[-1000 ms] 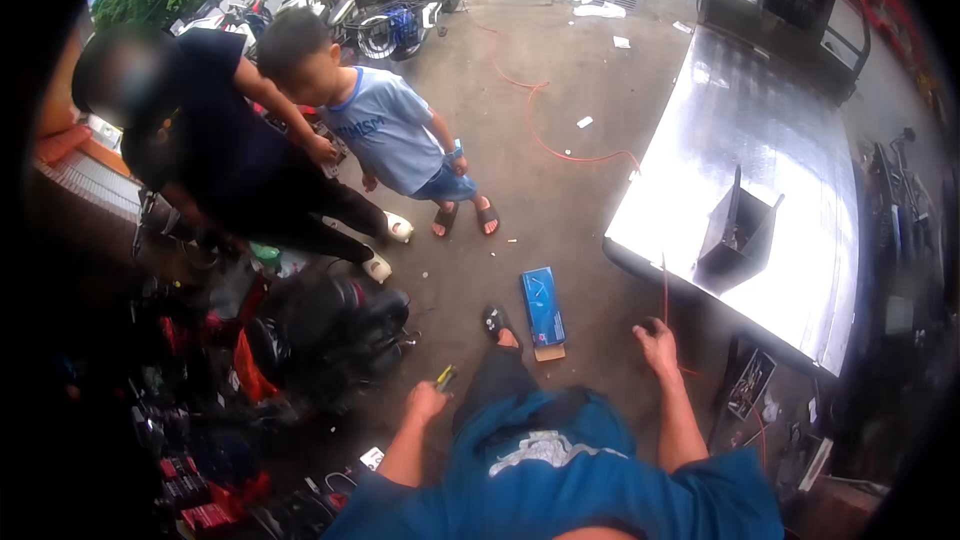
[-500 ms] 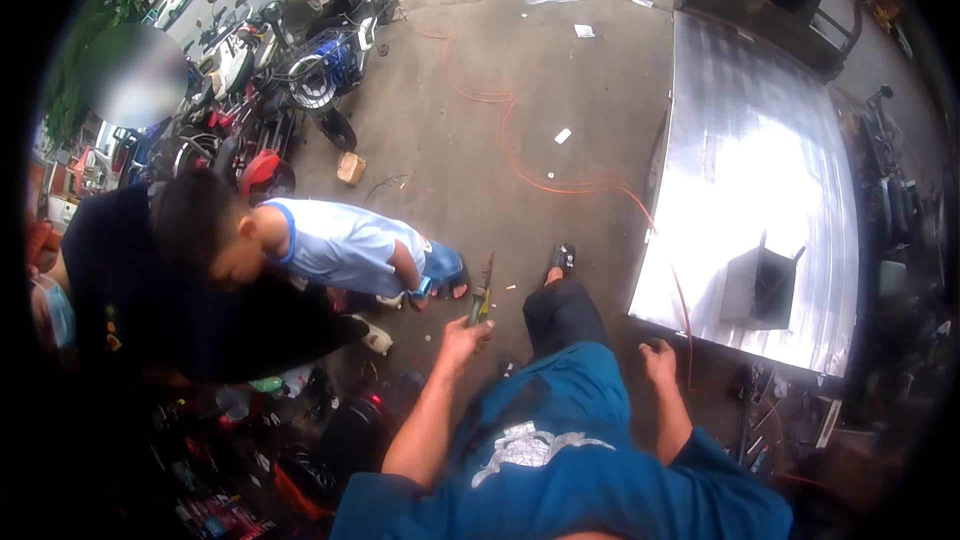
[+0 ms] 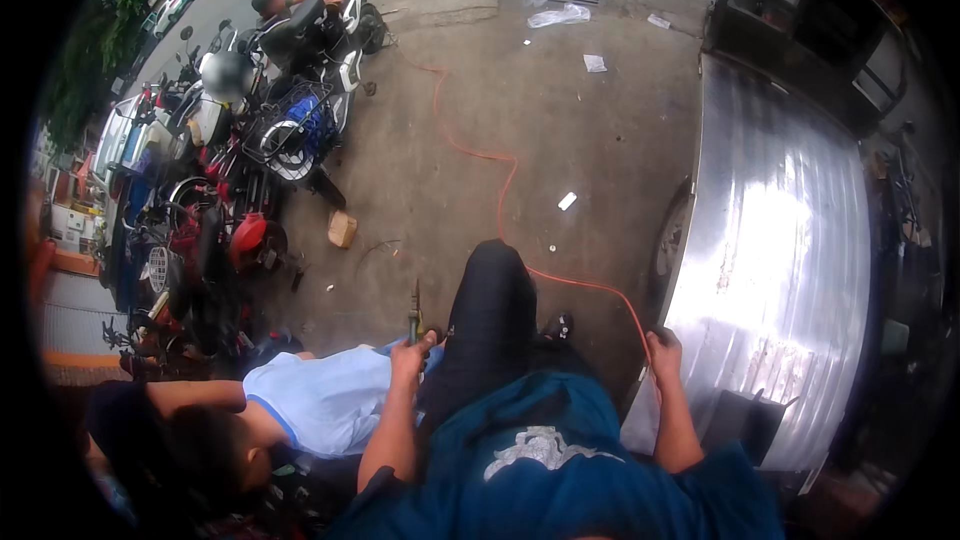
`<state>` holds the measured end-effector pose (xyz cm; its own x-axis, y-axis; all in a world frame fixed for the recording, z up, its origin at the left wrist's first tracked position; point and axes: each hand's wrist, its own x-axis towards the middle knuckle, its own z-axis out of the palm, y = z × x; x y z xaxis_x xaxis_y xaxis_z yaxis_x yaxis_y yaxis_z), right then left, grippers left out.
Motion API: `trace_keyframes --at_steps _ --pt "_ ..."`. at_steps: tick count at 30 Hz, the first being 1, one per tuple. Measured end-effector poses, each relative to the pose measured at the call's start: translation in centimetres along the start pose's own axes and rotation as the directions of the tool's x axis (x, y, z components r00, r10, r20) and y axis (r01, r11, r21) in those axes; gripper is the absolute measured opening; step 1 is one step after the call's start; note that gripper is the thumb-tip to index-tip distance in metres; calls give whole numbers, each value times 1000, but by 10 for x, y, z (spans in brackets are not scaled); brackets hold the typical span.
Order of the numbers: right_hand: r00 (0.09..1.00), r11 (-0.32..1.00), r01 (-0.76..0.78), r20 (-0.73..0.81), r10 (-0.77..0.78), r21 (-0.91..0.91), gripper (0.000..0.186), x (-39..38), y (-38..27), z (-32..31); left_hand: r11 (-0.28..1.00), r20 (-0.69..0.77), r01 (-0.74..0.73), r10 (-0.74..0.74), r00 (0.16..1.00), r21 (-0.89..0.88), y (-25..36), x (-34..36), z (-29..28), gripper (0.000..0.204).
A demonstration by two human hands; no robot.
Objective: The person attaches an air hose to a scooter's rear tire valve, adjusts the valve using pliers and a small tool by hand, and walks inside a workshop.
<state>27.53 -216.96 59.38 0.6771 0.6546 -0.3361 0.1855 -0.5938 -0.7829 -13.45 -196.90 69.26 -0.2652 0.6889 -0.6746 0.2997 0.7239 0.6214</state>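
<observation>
My left hand (image 3: pixel 408 358) is closed round a slim tool (image 3: pixel 414 312) with a green-and-yellow handle and a long, brownish pointed end. The point sticks up away from my fist; I cannot make out the exact kind of tool. At my other side, my right hand (image 3: pixel 664 352) hangs with loosely bent fingers, thumb and forefinger slightly apart, and nothing visible between them. An orange cord (image 3: pixel 590 284) runs over the ground and passes right beside that hand; whether they touch is unclear. A person in a light blue shirt (image 3: pixel 325 390) bends close by my left forearm.
To the right stands a cart with a shiny metal bed (image 3: pixel 745 300), a dark box (image 3: pixel 745 423) on its near end. Parked motorbikes (image 3: pixel 290 140) line the left, with another person (image 3: pixel 270 5) behind them. A carton (image 3: pixel 342 229) and paper scraps (image 3: pixel 595 63) lie on the ground.
I have stepped forward, one knee now raised ahead of me. The person in light blue has shifted toward the lower left of my view. The tool has stayed in my left hand.
</observation>
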Motion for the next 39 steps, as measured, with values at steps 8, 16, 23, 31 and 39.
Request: trace_keyframes --at_steps 8,16,23,31,39 --pt "897 890 -420 -68 437 180 33 8 45 23 974 74 8 -25 997 225 85 137 54 26" --pt "763 806 -564 -258 592 181 33 192 -50 49 956 275 51 -134 952 289 236 317 174 23" --pt "962 999 -27 -274 20 -23 30 397 -141 60 992 391 103 -122 912 69 386 349 202 26" --pt "905 903 -425 -27 424 -64 38 506 -130 77 875 526 375 -173 833 -306 483 403 248 22" --pt "729 586 576 683 -52 -570 24 683 -42 54 797 174 340 -292 941 -500 510 488 312 24"
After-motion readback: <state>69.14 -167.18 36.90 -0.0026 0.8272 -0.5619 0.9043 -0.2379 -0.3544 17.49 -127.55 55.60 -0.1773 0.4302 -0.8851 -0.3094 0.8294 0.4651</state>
